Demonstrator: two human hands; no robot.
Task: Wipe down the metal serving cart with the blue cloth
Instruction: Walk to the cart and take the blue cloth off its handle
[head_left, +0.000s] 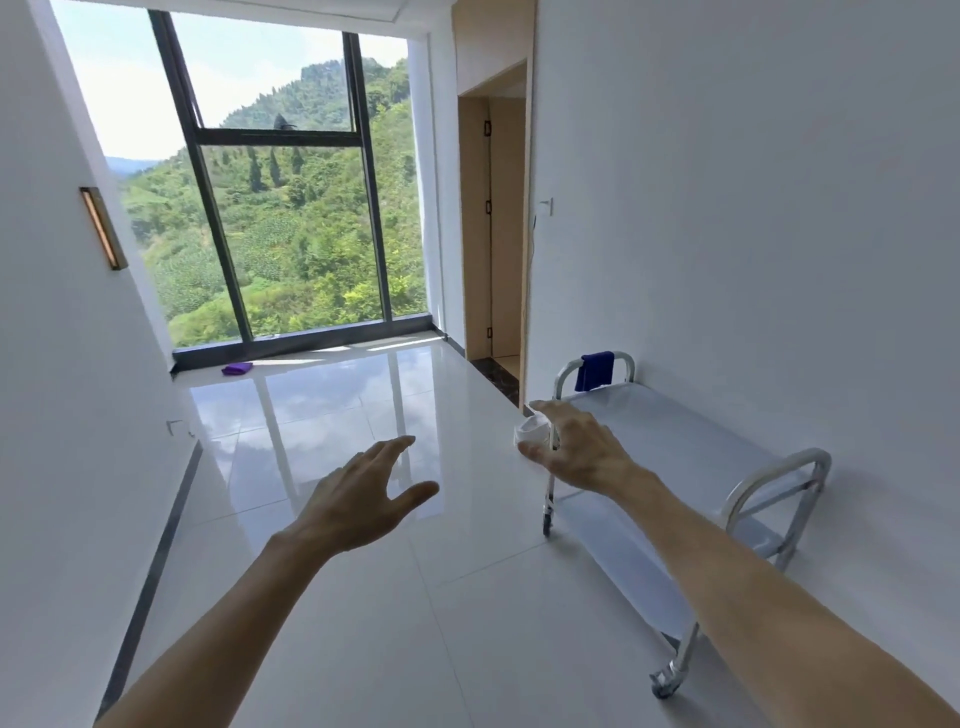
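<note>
- My left hand (363, 493) was stretched out over the glossy tile floor (363, 649), fingers spread and straight, holding nothing.
- My right hand (576, 452) was raised near the front corner of the metal serving cart (675, 441); its fingers were curled round a small white thing (530, 434), but I could not tell what that thing was.
- The cart stood along the right wall (753, 208), with a flat top shelf, a lower shelf (623, 551) and caster wheels (662, 686) under it.
- The blue cloth (594, 370) hung over the far handle rail (631, 364) of the cart, well apart from both of my hands, so I judged that the wiping was not yet begun.
- The risk I saw: the cart is on wheels and the floor looked smooth, so a hard push during wiping could make it roll away or knock against the wall.
- Another risk: my right hand was already occupied, so taking the cloth with it could make me drop one of the two things.
- The open room was on the left of the cart, a wide free floor up to the big window (275, 208); the right side of the cart was close to the wall, with little room there.
- A purple cloth (237, 369) lay on the floor by the window, and a doorway (493, 234) opened just behind the cart's far end.
</note>
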